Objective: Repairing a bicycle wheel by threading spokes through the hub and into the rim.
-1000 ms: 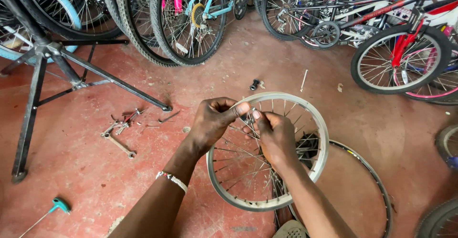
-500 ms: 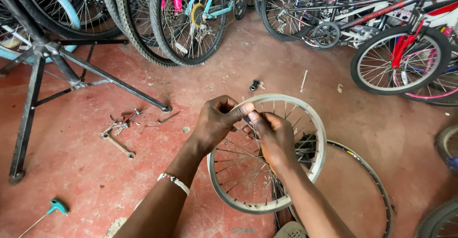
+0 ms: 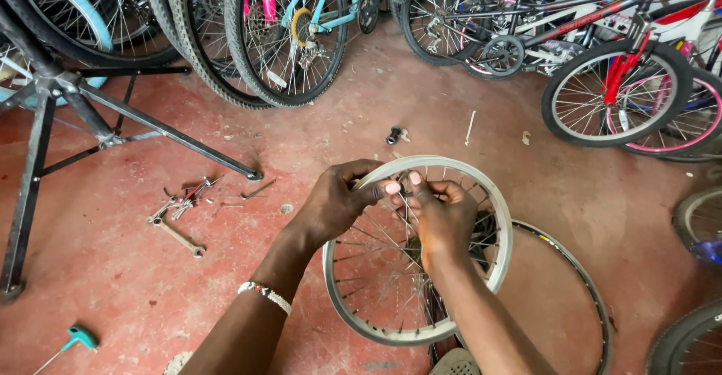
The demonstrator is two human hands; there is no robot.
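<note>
Over the red workshop floor [image 3: 113,270], both hands worked at the upper rim of a silver spoked wheel [image 3: 496,217] held upright before the person. Left hand [image 3: 335,202] was closed around the rim at its top, thumb and fingers wrapped over the metal. Right hand [image 3: 440,221] was pinched narrow on a spoke [image 3: 410,213] just below the rim; whether a small tool sat between the fingers could not be told. A beaded bracelet [image 3: 265,297] sat on the left wrist.

Behind the wheel lay a second, darker rim [image 3: 587,292], touching or nearly touching it. Spanners [image 3: 177,217] lay scattered near the leg of a black repair stand [image 3: 45,142]. A teal-handled key [image 3: 79,337] lay well apart at lower left. Parked bicycles [image 3: 316,21] lined the far side.

Judgement: the work appeared to be spoke fitting or adjustment. Done well, it called for the left hand to brace the rim steady, the right to turn in small increments, and neighbouring spokes to be checked for even tension.
</note>
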